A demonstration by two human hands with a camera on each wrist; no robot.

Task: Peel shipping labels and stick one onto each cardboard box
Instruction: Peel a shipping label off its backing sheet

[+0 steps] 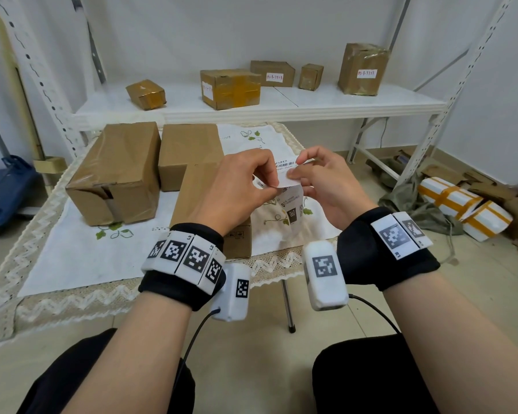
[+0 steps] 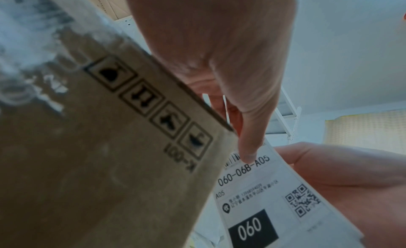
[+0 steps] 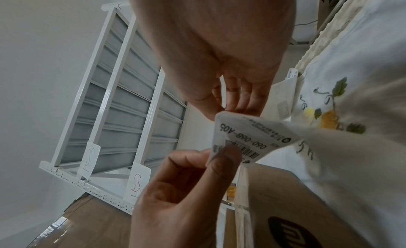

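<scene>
A white shipping label (image 1: 285, 177) printed 060-06B-A05 hangs in the air above the table, its top edge bent over. My left hand (image 1: 263, 177) pinches that edge by the barcode, thumb (image 2: 249, 139) on the print. My right hand (image 1: 299, 167) pinches the same label (image 3: 248, 135) from the right side. Three plain cardboard boxes stand on the table: a large one (image 1: 114, 171) at the left, one (image 1: 189, 150) behind, and a near one (image 1: 192, 192) under my left wrist, with handling symbols (image 2: 140, 106) on its side.
A white embroidered cloth (image 1: 81, 258) covers the low table. The white shelf (image 1: 281, 103) behind carries several taped boxes, some with small labels, such as a tall one (image 1: 362, 70). White parcels (image 1: 461, 207) and cardboard scraps lie on the floor at right.
</scene>
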